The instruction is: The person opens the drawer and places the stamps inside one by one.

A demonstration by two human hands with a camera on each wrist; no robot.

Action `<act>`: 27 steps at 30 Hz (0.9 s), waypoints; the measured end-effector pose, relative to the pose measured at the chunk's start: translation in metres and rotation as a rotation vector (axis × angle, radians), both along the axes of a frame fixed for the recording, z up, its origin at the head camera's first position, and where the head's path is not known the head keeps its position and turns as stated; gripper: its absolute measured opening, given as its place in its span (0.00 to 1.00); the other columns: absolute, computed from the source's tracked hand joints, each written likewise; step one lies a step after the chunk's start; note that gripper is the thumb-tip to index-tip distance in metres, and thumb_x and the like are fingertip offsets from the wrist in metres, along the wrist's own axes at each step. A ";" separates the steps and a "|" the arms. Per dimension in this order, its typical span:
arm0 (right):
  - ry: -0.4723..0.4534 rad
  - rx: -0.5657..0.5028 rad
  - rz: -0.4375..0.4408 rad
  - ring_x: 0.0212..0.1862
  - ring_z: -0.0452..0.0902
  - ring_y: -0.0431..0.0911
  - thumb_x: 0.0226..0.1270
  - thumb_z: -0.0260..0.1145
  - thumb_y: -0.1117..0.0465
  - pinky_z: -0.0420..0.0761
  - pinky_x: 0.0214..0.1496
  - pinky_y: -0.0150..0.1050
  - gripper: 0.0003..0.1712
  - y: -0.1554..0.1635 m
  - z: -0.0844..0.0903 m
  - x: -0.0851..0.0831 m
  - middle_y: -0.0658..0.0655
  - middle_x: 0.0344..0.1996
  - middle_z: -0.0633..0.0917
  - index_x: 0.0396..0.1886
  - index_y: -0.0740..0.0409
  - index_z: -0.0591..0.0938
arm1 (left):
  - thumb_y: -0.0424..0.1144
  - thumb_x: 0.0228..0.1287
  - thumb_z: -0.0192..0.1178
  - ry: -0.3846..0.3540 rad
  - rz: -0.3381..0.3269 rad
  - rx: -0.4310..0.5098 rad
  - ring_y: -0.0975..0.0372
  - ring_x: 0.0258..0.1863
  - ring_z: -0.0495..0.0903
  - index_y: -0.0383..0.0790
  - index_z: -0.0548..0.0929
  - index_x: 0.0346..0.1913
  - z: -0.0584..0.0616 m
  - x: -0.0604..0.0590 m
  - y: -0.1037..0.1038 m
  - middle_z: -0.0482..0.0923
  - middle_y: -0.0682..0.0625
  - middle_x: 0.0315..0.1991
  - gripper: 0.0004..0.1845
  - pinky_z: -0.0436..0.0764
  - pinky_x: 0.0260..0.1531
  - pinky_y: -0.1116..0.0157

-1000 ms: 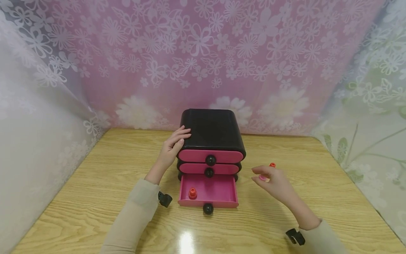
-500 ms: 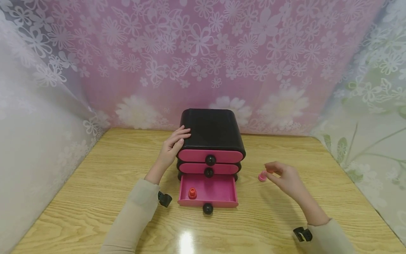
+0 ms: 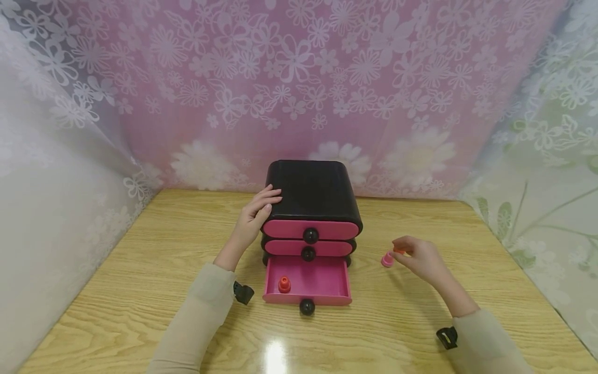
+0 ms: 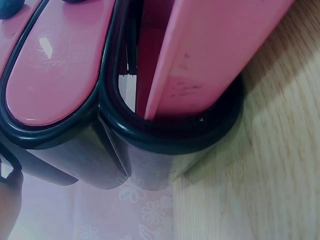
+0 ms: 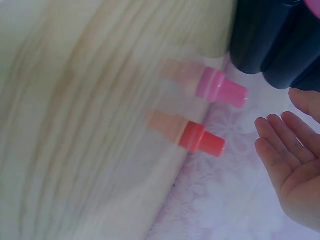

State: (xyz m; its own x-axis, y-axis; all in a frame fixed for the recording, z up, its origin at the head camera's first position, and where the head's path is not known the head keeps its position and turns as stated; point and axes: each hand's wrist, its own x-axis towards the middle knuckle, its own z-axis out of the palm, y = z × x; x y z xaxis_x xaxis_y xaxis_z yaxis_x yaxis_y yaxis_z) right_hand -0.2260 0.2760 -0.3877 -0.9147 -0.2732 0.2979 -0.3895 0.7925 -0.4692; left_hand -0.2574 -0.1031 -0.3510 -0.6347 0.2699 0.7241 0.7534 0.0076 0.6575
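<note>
My left hand (image 3: 256, 213) rests on the left side and top edge of a small black drawer cabinet (image 3: 310, 187) with pink fronts. Its bottom drawer (image 3: 322, 283) is pulled out and holds a small red stepped cone (image 3: 284, 284) near the front left. To the right of the cabinet, my right hand (image 3: 422, 259) hovers with fingers bent forward and nothing gripped. Beside its fingertips stand a pink stepped cone (image 5: 222, 89) and another red cone (image 5: 202, 139), both upright on the table. In the head view, the fingers partly cover that red cone.
The wood-grain table (image 3: 140, 291) extends around the cabinet. Behind it hangs a pink floral cloth (image 3: 299, 93), with pale cloths at both sides. Black round knobs (image 3: 307, 307) stick out from the drawers. A black band piece (image 3: 243, 293) sits at the left wrist.
My right hand has moved right, from in front of the pink cone to beside the red one. My left hand, the cabinet and the pulled-out drawer stay put.
</note>
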 end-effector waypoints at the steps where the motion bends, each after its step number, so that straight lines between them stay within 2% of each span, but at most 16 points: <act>1: -0.008 0.008 0.003 0.37 0.78 0.58 0.52 0.66 0.66 0.76 0.40 0.51 0.15 0.001 -0.001 -0.002 0.65 0.32 0.82 0.39 0.72 0.78 | 0.17 0.59 0.41 -0.001 -0.001 -0.001 0.42 0.62 0.51 0.17 0.72 0.46 0.000 0.000 0.000 0.64 0.26 0.53 0.14 0.53 0.60 0.53; 10: -0.074 0.048 0.015 0.37 0.77 0.58 0.54 0.64 0.65 0.76 0.37 0.51 0.16 0.005 -0.014 -0.016 0.66 0.33 0.81 0.39 0.74 0.78 | 0.17 0.58 0.41 0.004 0.004 -0.006 0.43 0.62 0.52 0.17 0.72 0.46 -0.001 -0.001 0.000 0.65 0.27 0.53 0.15 0.53 0.60 0.53; 20: -0.151 0.100 0.024 0.35 0.78 0.56 0.53 0.64 0.65 0.77 0.34 0.47 0.15 0.007 -0.020 -0.022 0.64 0.30 0.82 0.36 0.74 0.78 | 0.16 0.57 0.41 0.015 0.005 0.002 0.41 0.62 0.52 0.16 0.72 0.46 0.001 -0.001 0.000 0.65 0.26 0.52 0.15 0.53 0.60 0.51; 27: -0.136 0.141 0.078 0.30 0.78 0.50 0.51 0.65 0.67 0.77 0.30 0.43 0.08 0.006 -0.021 -0.023 0.58 0.25 0.82 0.30 0.69 0.80 | 0.17 0.59 0.41 0.002 0.005 0.000 0.42 0.62 0.52 0.16 0.72 0.46 0.000 0.000 0.000 0.65 0.26 0.53 0.14 0.54 0.60 0.51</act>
State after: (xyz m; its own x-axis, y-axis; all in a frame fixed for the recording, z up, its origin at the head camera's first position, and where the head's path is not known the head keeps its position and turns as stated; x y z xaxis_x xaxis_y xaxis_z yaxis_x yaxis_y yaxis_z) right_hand -0.2490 0.2824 -0.4088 -0.9184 -0.3748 0.1272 -0.3928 0.8240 -0.4084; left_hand -0.2575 -0.1028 -0.3506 -0.6344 0.2670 0.7254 0.7548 0.0116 0.6558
